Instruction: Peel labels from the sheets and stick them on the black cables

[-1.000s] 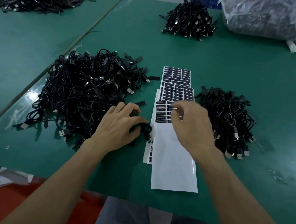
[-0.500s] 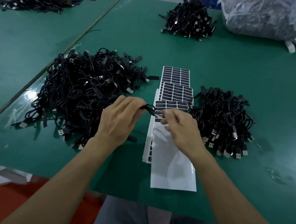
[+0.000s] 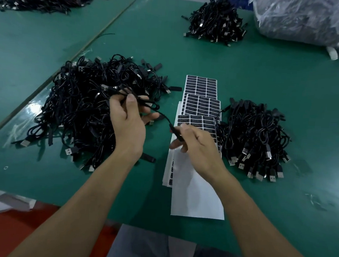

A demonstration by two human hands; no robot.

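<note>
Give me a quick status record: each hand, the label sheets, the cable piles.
left hand: grips one black cable above the large pile
right hand: pinches that cable's end over the label sheets
label sheets: overlapping stack on the table; nearest one mostly bare backing
other piles: smaller pile right of the sheets; far pile
label on cable: cannot tell
</note>
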